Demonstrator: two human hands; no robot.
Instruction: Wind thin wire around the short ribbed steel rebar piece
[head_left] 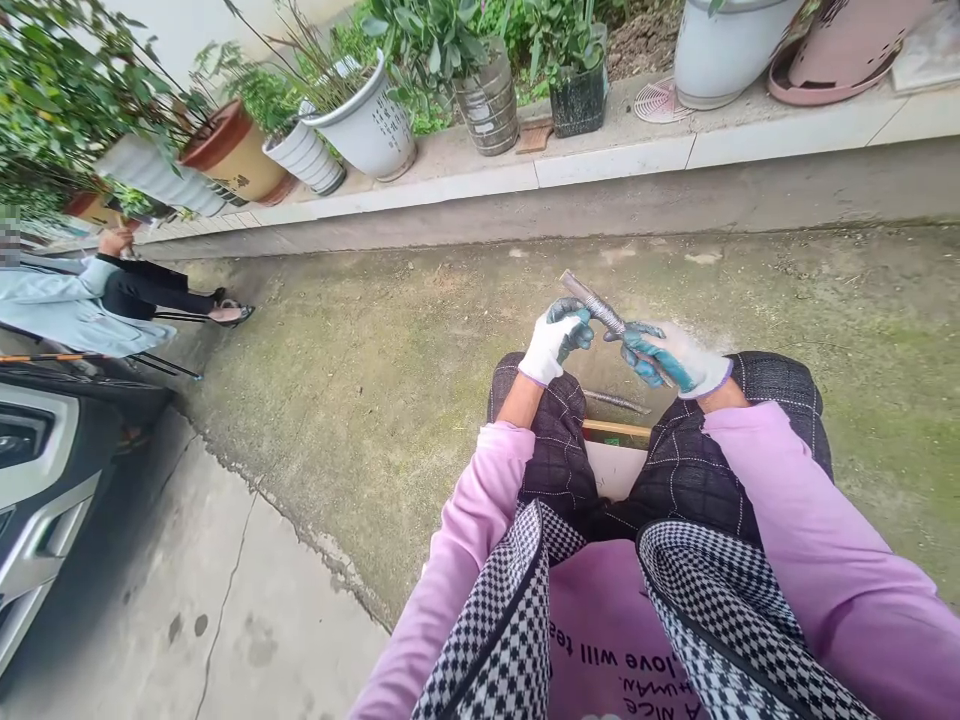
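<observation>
A wire-wrapped rod [598,305] tilts up and to the left in front of my knees, with a bare brownish upper end and a silvery ribbed coil around its middle. My right hand [671,357], in a white glove with a teal coating, is closed around its lower end. At the rod's left side my left hand [556,340], gloved the same way, has its fingers curled in a pinch. Whether those fingers hold the rod or something thin beside it is hidden. Below, between my knees, lies another slim silvery rod [619,402].
A pale board or box [616,468] with a wooden edge [615,429] is between my legs. Potted plants [375,120] line a tiled ledge [615,165] ahead. To the left are a seated person [67,300] and a car [45,480]. Mossy concrete [360,400] surrounds me.
</observation>
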